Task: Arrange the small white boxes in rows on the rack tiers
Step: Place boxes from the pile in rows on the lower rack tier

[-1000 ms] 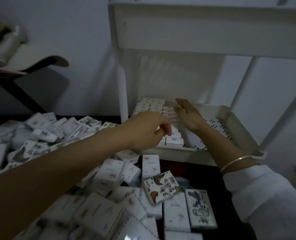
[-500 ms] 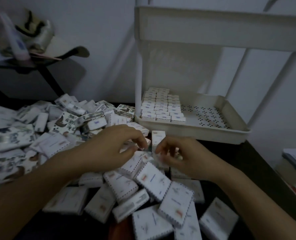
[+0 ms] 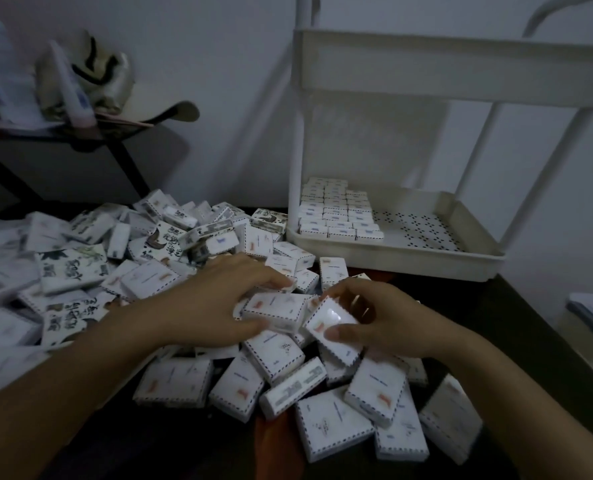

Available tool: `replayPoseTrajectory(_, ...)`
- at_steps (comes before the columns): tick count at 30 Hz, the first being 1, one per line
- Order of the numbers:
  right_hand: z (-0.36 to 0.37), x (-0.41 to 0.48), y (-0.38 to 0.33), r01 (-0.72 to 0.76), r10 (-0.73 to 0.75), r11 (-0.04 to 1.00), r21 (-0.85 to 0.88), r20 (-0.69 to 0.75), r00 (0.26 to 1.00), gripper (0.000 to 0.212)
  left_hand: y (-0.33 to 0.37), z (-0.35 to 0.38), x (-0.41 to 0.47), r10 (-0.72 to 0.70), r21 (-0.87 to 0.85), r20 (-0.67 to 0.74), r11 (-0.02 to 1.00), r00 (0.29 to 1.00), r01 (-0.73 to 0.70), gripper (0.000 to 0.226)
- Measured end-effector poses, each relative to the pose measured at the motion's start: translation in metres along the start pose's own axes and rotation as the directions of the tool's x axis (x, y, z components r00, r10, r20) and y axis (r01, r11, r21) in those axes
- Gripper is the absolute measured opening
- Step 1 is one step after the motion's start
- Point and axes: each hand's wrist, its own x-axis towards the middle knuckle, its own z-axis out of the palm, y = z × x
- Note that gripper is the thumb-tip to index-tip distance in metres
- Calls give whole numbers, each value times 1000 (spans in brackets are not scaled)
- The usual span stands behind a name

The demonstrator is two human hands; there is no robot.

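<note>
A big heap of small white boxes [image 3: 156,282] covers the dark table in front of me. My left hand [image 3: 215,303] curls around one white box [image 3: 274,311] at the heap's near edge. Beside it, my right hand [image 3: 388,323] pinches another white box [image 3: 333,327] between thumb and fingers. The white rack [image 3: 392,252] stands behind at the right. Its lower tier carries three neat rows of boxes [image 3: 336,213] at its left end, and the perforated right part is bare. The upper tier [image 3: 454,67] shows only its side wall.
A dark side table [image 3: 63,136] with a bag, a tube and papers stands at the far left. Stacked papers [image 3: 592,313] lie at the right edge. The white wall is close behind the rack.
Both hands have come back from the rack's lower tier to the heap and each has taken hold of a box. The view has pulled back and tilted down.
</note>
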Motion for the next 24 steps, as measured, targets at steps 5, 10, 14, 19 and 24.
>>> replayPoseTrajectory(5, -5, 1, 6, 38, -4, 958, 283, -119, 993, 36, -2, 3, 6, 38, 91, -38, 995, 999, -34, 54)
replayPoseTrajectory(10, -12, 4, 14, 66, 22, 892, 447, -189, 982, 38, 7, -2, 17, -9, -94, -119, 996, 993, -2, 59)
replayPoseTrajectory(14, -28, 0, 17, 129, -53, 898, 421, -188, 981, 41, 19, -4, 40, -77, -355, -203, 935, 976, 0, 27)
replayPoseTrajectory(19, -50, 9, 28, 206, -85, 883, 421, -288, 954, 37, 34, -11, 93, -97, -376, -395, 924, 914, -64, 15)
replayPoseTrajectory(24, -79, 34, 50, 170, -23, 936, 308, -428, 903, 32, 40, -16, 155, -275, -572, -185, 811, 943, 124, 23)
